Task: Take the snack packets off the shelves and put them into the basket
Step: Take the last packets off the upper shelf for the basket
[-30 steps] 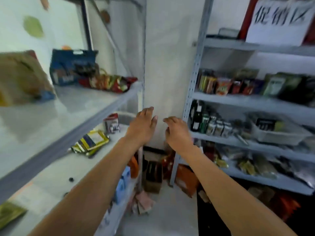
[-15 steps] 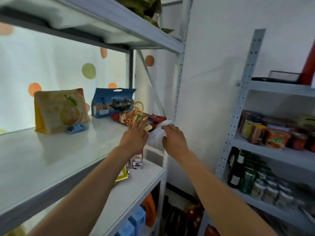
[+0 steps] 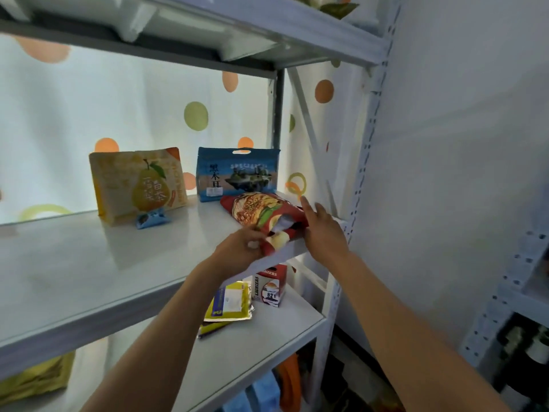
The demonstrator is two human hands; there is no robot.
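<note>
Shelf (image 3: 89,263) holds pear bag (image 3: 136,182), blue bag (image 3: 237,173) behind red packet (image 3: 261,212).

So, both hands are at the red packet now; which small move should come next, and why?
Probably lift the red snack packet off the shelf. The left hand already pinches its near end and the right hand rests on its right side. No basket is in view.

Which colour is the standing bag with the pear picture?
Pale yellow-tan, with a yellow pear and green leaf; the pear bag shows in the head view.
</note>
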